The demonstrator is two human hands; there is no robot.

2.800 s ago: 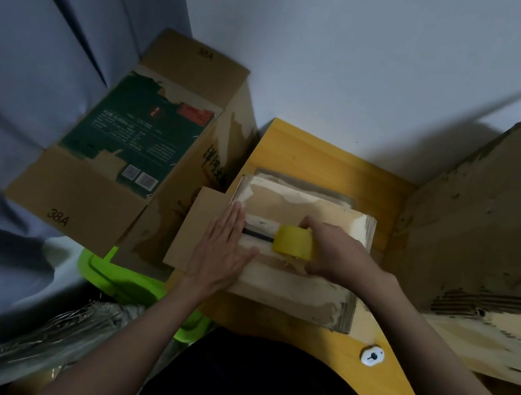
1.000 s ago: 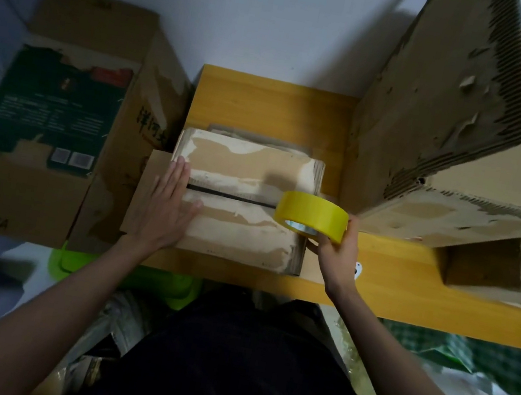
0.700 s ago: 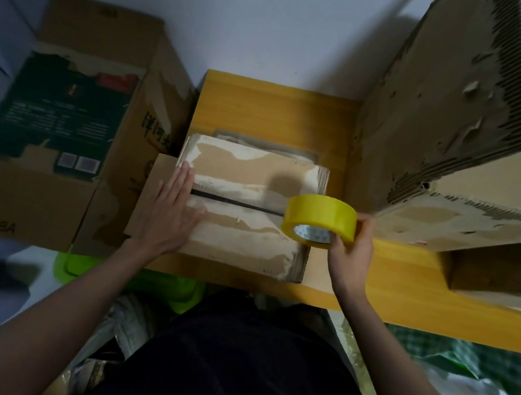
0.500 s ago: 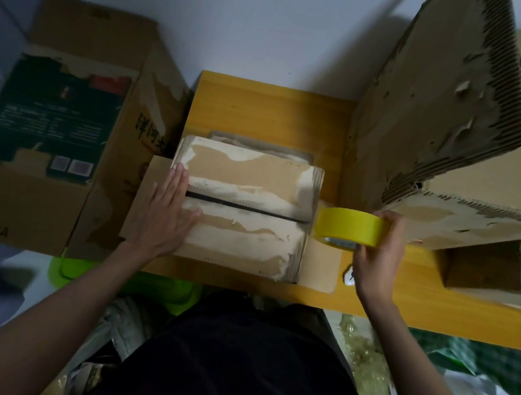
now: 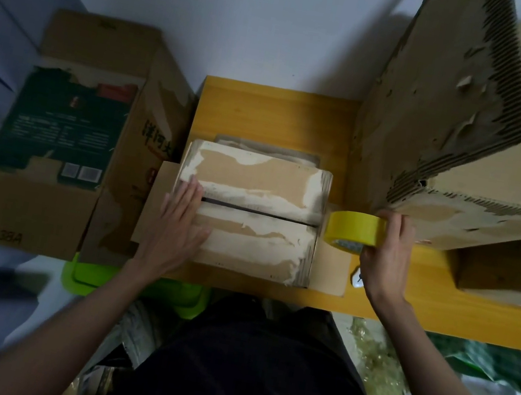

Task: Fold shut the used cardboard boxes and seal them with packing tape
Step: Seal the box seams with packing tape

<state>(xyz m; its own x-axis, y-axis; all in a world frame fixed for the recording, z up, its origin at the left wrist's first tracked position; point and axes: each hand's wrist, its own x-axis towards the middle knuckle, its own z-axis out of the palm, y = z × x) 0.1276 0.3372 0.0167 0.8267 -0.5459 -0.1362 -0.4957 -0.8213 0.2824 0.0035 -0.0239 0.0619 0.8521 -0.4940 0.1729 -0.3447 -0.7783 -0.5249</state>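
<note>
A small worn cardboard box (image 5: 259,193) sits on the yellow table (image 5: 267,111), its two top flaps folded down with a dark seam between them. My left hand (image 5: 179,217) lies flat with straight fingers on the left end of the flaps, across the seam. My right hand (image 5: 385,250) grips a yellow roll of packing tape (image 5: 352,231) just past the box's right edge, level with the seam. Whether tape runs along the seam cannot be made out.
A large torn cardboard box (image 5: 459,110) stands on the table at the right, close to my right hand. Another open box with a green printed panel (image 5: 62,127) stands left of the table. A small white object (image 5: 357,279) lies by my right wrist. A green bin (image 5: 132,286) sits below the table's front edge.
My right hand has carried the tape roll rightward from over the seam to beyond the box's right edge. My left hand has stayed pressed on the left end of the flaps.
</note>
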